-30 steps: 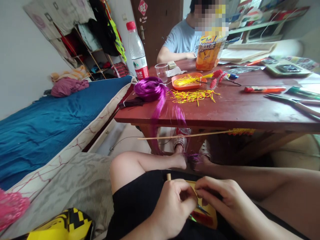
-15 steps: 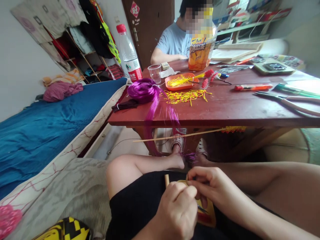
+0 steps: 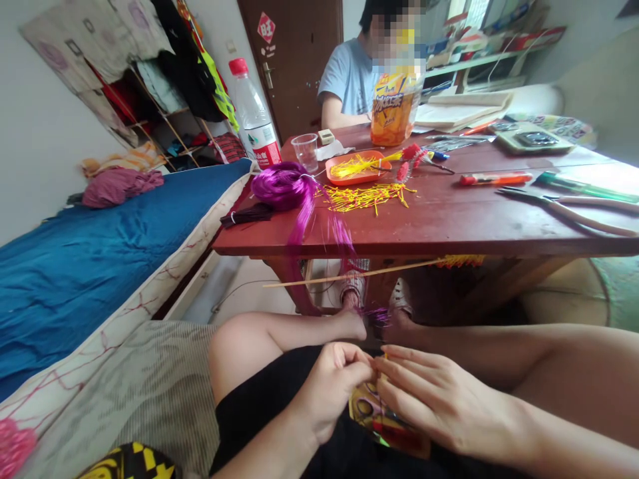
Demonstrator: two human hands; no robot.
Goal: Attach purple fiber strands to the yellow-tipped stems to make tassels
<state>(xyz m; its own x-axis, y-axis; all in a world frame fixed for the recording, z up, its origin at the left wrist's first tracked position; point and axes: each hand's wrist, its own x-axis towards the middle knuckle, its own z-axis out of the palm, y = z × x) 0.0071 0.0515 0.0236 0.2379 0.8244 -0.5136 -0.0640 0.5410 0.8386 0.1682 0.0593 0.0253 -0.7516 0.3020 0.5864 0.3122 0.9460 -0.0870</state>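
Note:
Both hands meet over my lap. My left hand is closed in a pinch, thumb against curled forefinger; what it holds is too small to make out. My right hand has its fingers long and pressed together, its fingertips touching those of the left, and a tiny yellow bit shows there. Below them on the black cloth over my lap lies a small yellowish tray, partly hidden by the right hand. Scissors with dark ring handles lie in it, and something red and green is beside them.
Ahead, the red table bears a purple thread bundle, loose yellow stamens, an orange dish, pliers and bottles. A thin stick juts out below its edge. A person sits opposite. A bed stands left.
My left hand has turned from a fist to a pinch and moved up to the right hand's fingertips. My right fingers have straightened. More of the tray and scissors now shows.

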